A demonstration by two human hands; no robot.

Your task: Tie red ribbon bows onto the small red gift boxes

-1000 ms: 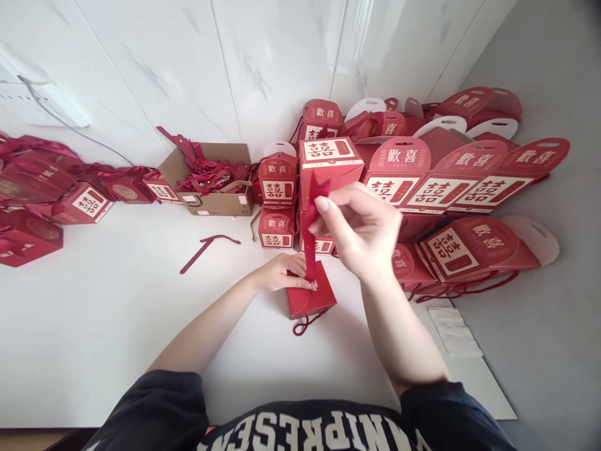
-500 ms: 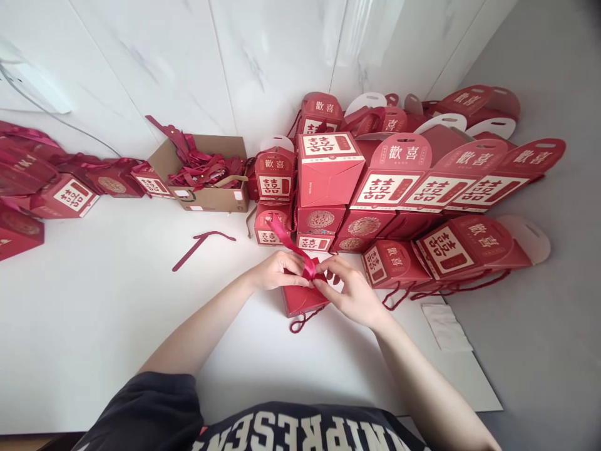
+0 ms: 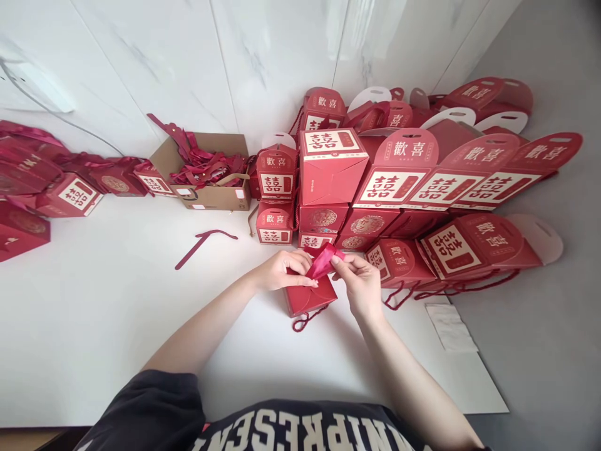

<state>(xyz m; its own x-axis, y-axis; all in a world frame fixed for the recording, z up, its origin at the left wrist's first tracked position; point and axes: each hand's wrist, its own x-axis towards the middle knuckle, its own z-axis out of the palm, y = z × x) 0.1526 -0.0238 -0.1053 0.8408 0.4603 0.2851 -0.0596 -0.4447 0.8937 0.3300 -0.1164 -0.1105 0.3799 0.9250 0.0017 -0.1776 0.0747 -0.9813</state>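
Note:
A small red gift box (image 3: 310, 297) lies on the white table in front of me, a dark red cord loop (image 3: 303, 322) sticking out at its near side. Above it a shiny pinkish-red ribbon (image 3: 322, 262) is folded over between my hands. My left hand (image 3: 288, 270) rests at the box's far left part, its fingers closed on the ribbon's lower part. My right hand (image 3: 359, 279) pinches the ribbon's upper right end between thumb and fingers. How the ribbon meets the box is hidden behind my fingers.
Stacked red gift boxes (image 3: 394, 188) stand behind and to the right. A cardboard box (image 3: 213, 199) full of red ribbons sits at the back left, beside more red boxes (image 3: 77, 195). A loose ribbon strip (image 3: 200, 241) and white paper (image 3: 451, 327) lie on the table (image 3: 117, 326).
My right hand has moved right and turned upright, drawing the ribbon end over. The ribbon tail that pointed up and left now folds toward the right. My left hand stays near the box.

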